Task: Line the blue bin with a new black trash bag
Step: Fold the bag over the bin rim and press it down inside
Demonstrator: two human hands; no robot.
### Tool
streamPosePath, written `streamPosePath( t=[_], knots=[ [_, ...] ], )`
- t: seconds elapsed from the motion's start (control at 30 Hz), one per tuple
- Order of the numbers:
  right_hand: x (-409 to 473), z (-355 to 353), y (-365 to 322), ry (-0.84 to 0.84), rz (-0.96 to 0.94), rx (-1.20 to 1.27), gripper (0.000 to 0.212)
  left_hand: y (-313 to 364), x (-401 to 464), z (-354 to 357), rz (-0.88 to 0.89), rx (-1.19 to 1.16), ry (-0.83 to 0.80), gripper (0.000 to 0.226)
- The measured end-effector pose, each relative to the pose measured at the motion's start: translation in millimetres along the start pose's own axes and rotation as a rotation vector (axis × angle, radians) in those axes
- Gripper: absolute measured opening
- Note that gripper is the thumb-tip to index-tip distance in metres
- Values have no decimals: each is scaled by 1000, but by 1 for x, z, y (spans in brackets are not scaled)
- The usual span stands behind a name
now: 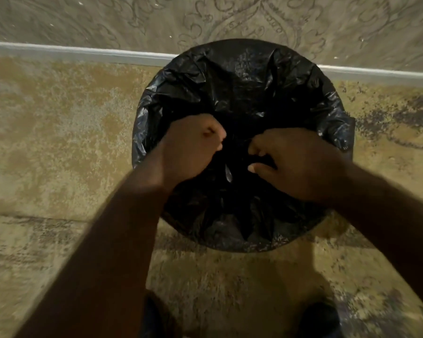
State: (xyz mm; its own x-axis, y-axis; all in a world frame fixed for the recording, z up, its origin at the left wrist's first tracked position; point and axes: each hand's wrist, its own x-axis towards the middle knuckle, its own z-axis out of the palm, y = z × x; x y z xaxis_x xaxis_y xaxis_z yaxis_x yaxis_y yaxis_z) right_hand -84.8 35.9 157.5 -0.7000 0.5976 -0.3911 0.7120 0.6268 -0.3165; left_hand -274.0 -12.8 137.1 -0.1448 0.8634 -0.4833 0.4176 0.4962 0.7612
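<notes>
Looking straight down: round bin (351, 132) stands on a mottled tan floor (59, 142), centre-right of view, its far edge close against the wall w/ a pale baseboard (83, 53) running left to right and patterned wallpaper (230, 18) above that. Bin itself is almost fully hidden; only a dark sliver of its side shows at the right, colour hard to judge. Black trash bag (242, 79) is draped over the whole rim, crinkled plastic folded outward all round, and sags into the opening w/ creases running toward the middle. Both hands are over the bin's centre, just beside each other but apart. Left hand (193, 147) is clenched, knuckles up, fingers curled into the plastic, apparently bunching bag film, though blur makes the exact grasp unclear. Right hand (288, 159) has fingers and thumb curled, pinching a fold of the bag. Both forearms come in from the near edge. Dark shoe tips (320, 320) show at near bottom.
</notes>
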Motion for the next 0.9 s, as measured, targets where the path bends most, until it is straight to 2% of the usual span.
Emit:
streamPosePath(
  t=[0.07, 0.1, 0.13, 0.17, 0.2, 0.27, 0.33, 0.4, 0.43, 0.47, 0.53, 0.6, 0.67, 0.7, 0.73, 0.77, 0.8, 0.83, 0.87, 0.9],
  knots=[
    [-41, 0, -3, 232, 55, 38, 26, -6, -46, -7, 225, 109, 318, 13],
    [-57, 3, -4, 298, 103, 61, 23, -8, -68, -6, 270, 132, 435, 12],
    [-70, 7, -5, 329, 167, 89, 22, -10, -86, -2, 298, 173, 497, 13],
    [-78, 10, -7, 336, 218, 113, 23, -11, -99, 4, 308, 238, 484, 15],
    [-84, 11, -11, 314, 236, 111, 25, -10, -107, 12, 308, 314, 415, 19],
    [-88, 13, -19, 204, 157, 5, 36, -6, -115, 27, 312, 530, 211, 33],
    [-82, 13, -25, -41, 63, -121, 62, -1, -110, 30, 275, 728, -31, 48],
    [-74, 11, -28, -318, 55, -195, 98, -3, -99, 24, 211, 861, -254, 55],
    [-73, 12, -27, -376, 44, -214, 108, -7, -96, 19, 207, 885, -316, 56],
    [-72, 11, -26, -364, 20, -211, 109, -9, -94, 13, 237, 866, -329, 56],
    [-75, 7, -23, -149, 4, -157, 86, -10, -97, -1, 355, 766, -192, 50],
    [-85, 9, -21, 264, 64, -44, 52, -10, -105, -12, 492, 588, 103, 33],
    [-96, 16, -17, 609, 300, 181, 36, -20, -112, -18, 504, 425, 418, 19],
    [-100, 20, -16, 716, 483, 372, 33, -23, -115, -18, 392, 318, 576, 17],
    [-101, 24, -14, 759, 686, 634, 33, -27, -116, -18, 246, 148, 720, 18],
    [-100, 27, -14, 700, 876, 942, 34, -27, -118, -16, 61, -123, 809, 19],
    [-98, 30, -15, 578, 1006, 1225, 35, -29, -120, -12, -90, -426, 820, 17],
    [-97, 34, -17, 451, 1053, 1466, 35, -30, -122, -6, -223, -623, 785, 10],
    [-97, 41, -20, 414, 1056, 1644, 35, -30, -122, 1, -311, -730, 708, 9],
    [-97, 47, -25, 425, 1042, 1708, 35, -29, -122, 7, -371, -790, 609, 18]
  ],
)
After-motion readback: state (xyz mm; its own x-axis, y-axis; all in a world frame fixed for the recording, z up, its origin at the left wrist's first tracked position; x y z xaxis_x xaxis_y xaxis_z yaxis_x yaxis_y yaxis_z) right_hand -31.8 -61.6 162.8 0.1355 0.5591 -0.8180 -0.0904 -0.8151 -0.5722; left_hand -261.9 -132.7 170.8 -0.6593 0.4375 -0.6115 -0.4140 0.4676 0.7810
